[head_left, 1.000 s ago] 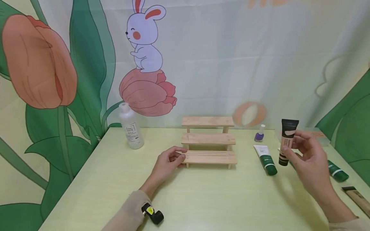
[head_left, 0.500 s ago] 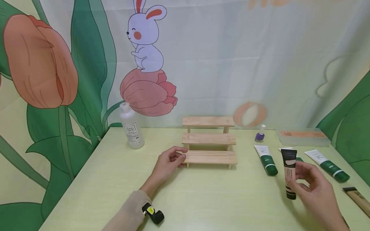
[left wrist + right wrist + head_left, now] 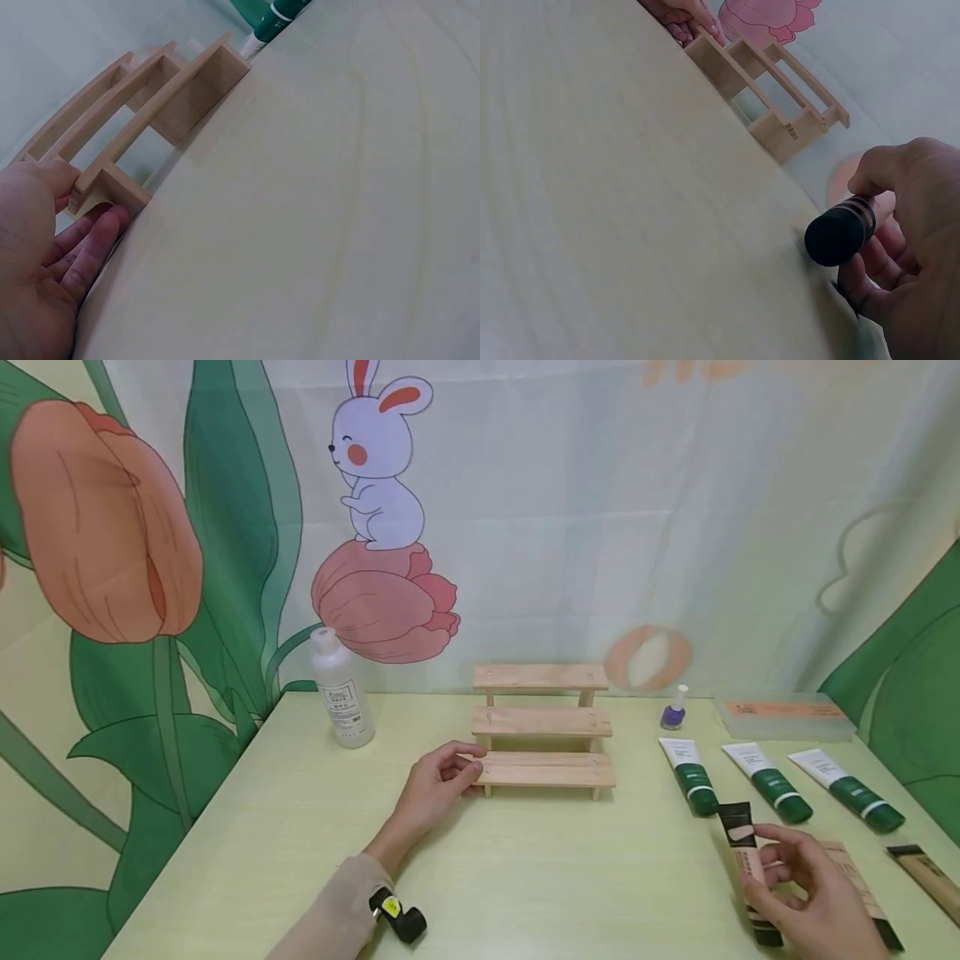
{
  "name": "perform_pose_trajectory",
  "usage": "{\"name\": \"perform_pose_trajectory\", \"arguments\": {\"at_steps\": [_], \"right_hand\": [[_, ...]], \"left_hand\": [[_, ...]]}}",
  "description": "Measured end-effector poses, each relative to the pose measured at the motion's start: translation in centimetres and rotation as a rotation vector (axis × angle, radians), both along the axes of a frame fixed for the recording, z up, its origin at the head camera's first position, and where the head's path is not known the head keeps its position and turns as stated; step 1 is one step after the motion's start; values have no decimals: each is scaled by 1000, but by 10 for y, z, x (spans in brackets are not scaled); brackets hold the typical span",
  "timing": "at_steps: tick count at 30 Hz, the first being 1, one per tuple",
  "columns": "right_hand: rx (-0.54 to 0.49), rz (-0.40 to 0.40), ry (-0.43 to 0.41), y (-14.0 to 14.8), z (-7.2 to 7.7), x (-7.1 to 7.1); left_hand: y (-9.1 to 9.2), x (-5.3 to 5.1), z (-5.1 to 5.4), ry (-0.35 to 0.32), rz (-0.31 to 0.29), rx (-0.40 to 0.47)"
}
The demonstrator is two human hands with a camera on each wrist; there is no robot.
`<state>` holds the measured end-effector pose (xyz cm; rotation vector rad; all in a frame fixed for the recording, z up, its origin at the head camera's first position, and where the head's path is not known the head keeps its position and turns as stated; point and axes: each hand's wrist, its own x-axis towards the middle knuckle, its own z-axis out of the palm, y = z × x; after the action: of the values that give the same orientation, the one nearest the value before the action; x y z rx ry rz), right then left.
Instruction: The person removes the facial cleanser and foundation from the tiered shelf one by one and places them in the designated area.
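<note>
A small three-step wooden display stand (image 3: 543, 768) stands at the middle back of the table. My left hand (image 3: 438, 777) pinches the left end of its lowest step. In the left wrist view the thumb lies on top and the fingers reach beneath the board (image 3: 112, 161). At the right front, my right hand (image 3: 806, 885) holds a slim pink-and-black cosmetic tube (image 3: 747, 860) between thumb and fingers, low over the table. Its round black cap (image 3: 834, 236) points at the right wrist camera. A kraft-coloured tube (image 3: 862, 893) lies partly hidden behind that hand.
Three green-and-white tubes (image 3: 768, 781) lie in a row beyond the right hand. A purple nail polish bottle (image 3: 673, 717) and a clear plastic box (image 3: 783, 717) are at the back right. Another kraft-coloured tube (image 3: 926, 877) lies far right. A white bottle (image 3: 343, 693) stands back left.
My right hand has come down and nearer to me with the cosmetic tube, uncovering the green-and-white tubes and the box. The left hand keeps its place on the stand.
</note>
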<state>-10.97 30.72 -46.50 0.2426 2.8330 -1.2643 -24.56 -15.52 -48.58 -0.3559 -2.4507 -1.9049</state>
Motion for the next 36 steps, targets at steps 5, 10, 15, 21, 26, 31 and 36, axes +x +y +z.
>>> {"name": "perform_pose_trajectory", "arguments": {"at_steps": [5,10,15,21,26,31,36], "right_hand": [[57,-6,17,-5,-5,1],[112,17,62,-10,-9,0],[132,21,64,-10,-10,0],[141,29,70,-10,-12,2],[153,19,125,-12,-12,4],[176,-6,191,-14,-10,8],[244,-80,254,-13,-8,9]], "left_hand": [[-3,1,1,14,2,6],[-5,2,1,11,3,12],[-5,2,2,5,1,8],[-6,4,1,4,1,7],[-6,3,2,2,3,4],[-6,4,2,9,-1,8],[-6,4,2,4,-7,3]]}}
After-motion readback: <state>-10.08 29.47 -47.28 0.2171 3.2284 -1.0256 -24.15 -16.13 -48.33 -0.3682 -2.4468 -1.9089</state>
